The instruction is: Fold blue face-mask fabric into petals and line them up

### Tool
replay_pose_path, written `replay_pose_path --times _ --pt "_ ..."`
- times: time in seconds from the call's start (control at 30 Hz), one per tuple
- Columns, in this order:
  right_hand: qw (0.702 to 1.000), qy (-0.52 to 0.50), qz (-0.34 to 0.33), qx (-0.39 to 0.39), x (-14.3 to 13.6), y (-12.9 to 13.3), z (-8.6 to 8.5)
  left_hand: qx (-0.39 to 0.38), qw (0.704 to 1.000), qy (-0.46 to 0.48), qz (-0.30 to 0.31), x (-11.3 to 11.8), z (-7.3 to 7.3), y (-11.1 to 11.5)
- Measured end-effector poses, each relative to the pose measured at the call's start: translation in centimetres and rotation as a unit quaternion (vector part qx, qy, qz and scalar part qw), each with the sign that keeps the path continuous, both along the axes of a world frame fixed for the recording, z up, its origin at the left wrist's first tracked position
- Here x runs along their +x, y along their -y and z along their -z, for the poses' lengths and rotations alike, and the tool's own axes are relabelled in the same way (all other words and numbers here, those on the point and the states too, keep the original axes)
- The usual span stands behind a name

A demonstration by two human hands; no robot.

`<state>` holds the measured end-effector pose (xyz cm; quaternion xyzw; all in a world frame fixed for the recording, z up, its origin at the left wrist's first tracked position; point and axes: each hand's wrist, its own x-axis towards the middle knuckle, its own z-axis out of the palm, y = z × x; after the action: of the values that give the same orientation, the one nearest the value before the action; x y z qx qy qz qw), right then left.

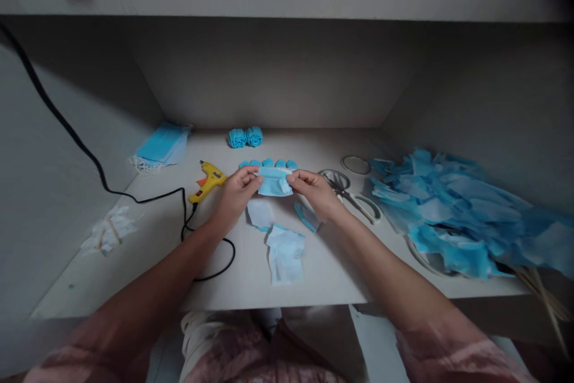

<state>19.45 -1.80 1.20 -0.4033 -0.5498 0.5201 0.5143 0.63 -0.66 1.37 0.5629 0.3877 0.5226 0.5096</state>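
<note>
A light blue piece of mask fabric (273, 182) is stretched between my two hands over the middle of the table. My left hand (240, 190) pinches its left end, and my right hand (314, 189) pinches the right end, where a small whitish bit shows. Just behind the piece stands a row of several small blue rolled pieces (268, 162), partly hidden by it. Nearer to me lie a pale cut piece (260, 214) and a larger cut piece (286, 257). A narrow blue strip (305, 217) rests beside my right wrist.
Left of my hands lies a yellow glue gun (208, 181) with a black cord (99, 171). Blue masks (162, 143) and two blue fabric rosettes (246, 137) sit farther back. To the right are scissors (359, 199), a tape ring (356, 164) and a large heap of blue scraps (466, 204).
</note>
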Motion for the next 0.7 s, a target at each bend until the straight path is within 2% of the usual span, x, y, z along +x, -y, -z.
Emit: replay_pose_path --times 0.07,0.13,0.2,0.27,0.37,0.53,0.7 --pt "0.999 0.003 0.030 0.015 -0.1 -0.1 0.2 0.063 0.993 -0.037 -0.090 0.0 -0.2 0.1" --pt "0.998 0.017 0.055 0.033 -0.1 -0.2 0.3 0.151 0.973 -0.103 -0.138 0.0 -0.5 0.5" --pt "0.996 0.036 0.068 0.055 -0.2 -0.1 0.4 0.221 0.953 -0.168 -0.123 0.2 -0.6 1.0" --pt "0.993 0.049 0.070 0.079 -0.4 0.1 0.3 0.256 0.940 -0.213 -0.080 0.4 -0.5 1.5" --pt "0.991 0.067 0.059 0.098 -0.7 0.6 0.1 0.252 0.937 -0.238 -0.040 0.8 -0.2 1.7" --pt "0.994 0.062 0.038 0.082 -1.0 1.1 -0.2 0.196 0.956 -0.216 -0.036 0.9 0.1 1.5" --pt "0.994 0.071 0.047 0.074 -1.1 1.0 0.1 0.142 0.974 -0.174 -0.032 0.9 -0.1 1.6"
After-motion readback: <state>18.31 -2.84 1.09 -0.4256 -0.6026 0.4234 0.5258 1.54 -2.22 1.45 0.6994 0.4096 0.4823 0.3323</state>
